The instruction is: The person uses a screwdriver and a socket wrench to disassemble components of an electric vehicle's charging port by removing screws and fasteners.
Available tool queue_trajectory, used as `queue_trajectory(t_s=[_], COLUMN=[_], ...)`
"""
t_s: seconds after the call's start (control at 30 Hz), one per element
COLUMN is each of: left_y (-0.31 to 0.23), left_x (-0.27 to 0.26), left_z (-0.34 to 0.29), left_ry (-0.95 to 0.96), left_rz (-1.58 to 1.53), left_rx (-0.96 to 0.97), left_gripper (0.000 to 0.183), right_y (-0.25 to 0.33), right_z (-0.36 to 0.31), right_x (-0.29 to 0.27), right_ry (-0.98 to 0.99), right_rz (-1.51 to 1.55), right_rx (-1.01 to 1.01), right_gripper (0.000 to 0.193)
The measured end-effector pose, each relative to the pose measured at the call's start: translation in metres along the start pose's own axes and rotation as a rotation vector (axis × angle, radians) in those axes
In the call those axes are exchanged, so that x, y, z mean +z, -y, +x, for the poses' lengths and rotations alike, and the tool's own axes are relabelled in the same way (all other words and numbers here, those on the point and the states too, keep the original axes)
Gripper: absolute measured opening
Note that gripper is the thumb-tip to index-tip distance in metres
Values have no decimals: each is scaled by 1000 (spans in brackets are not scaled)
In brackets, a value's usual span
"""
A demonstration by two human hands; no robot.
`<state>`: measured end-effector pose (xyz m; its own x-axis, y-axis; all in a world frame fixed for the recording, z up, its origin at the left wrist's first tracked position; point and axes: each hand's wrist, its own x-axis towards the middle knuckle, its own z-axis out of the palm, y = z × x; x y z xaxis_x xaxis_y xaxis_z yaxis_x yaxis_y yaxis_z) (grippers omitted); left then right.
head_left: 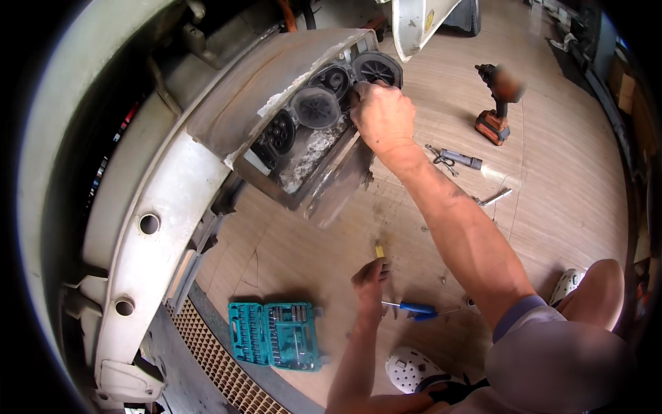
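Note:
My right hand (385, 119) reaches up to a worn metal housing (265, 86) that holds round black sockets (278, 131) with hinged caps (315, 107). Its fingers are curled in at the lower edge of the far right cap (378, 67); the fingertips, and whatever they grip, are hidden. Lower down, over the floor, my left hand (370, 281) is closed around a slim tool with a yellow end (379, 250); its exact kind is unclear. Just right of that hand lies a blue-handled screwdriver (416, 308) on the floor.
A teal socket set case (276, 337) lies unfolded beside a metal floor grating (215, 362). A cordless power tool (495, 114) stands at the far right. Nearer are a lit torch (460, 159) and a wrench (495, 197). A pale vehicle beam (155, 241) curves along the left.

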<state>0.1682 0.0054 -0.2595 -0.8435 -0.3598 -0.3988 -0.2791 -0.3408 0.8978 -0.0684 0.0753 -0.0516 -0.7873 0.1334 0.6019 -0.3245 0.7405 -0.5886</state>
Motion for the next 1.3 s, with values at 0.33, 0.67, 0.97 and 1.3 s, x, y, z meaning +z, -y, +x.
queue_trajectory(t_s=[0.33,0.67,0.97,1.3], left_y=[45,55,56,69], left_x=[-32,-32,-22,-23], left_z=[9,4,0,8], left_ry=[-133,-107,-122,-45], left_rz=[946,1114,1252,1287], left_rx=[220,207,100,133], left_gripper=[25,28,45,48], right_y=[1,5,10,12], right_z=[1,-2,-2,1], right_x=[3,2,2,-6], right_ry=[53,29,59,149], right_rz=[-81,15,30,-23], right_rx=[-28,4,54,66], right_gripper=[11,14,10,12])
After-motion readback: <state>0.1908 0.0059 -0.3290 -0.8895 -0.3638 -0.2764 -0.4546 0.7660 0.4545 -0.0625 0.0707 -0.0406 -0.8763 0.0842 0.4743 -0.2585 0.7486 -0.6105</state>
